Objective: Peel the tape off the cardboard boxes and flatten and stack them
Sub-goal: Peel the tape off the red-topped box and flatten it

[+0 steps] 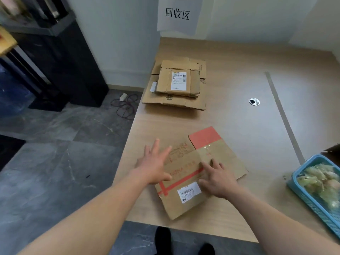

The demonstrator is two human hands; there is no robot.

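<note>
Both hands, left (153,165) and right (218,178), press (fingers spread) flattened box (191,173).

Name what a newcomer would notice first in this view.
The left hand and right hand rest flat on a flattened box with red stripes at the near edge of the table. Beyond it, a stack of flattened boxes lies near the wall under a paper sign. A blue basket of crumpled clear material sits far right.

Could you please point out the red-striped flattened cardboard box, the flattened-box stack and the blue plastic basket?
Red-striped flattened cardboard box (174,207): head view, lower panel.
Flattened-box stack (164,81): head view, top sheet.
Blue plastic basket (311,201): head view, left wall.
</note>
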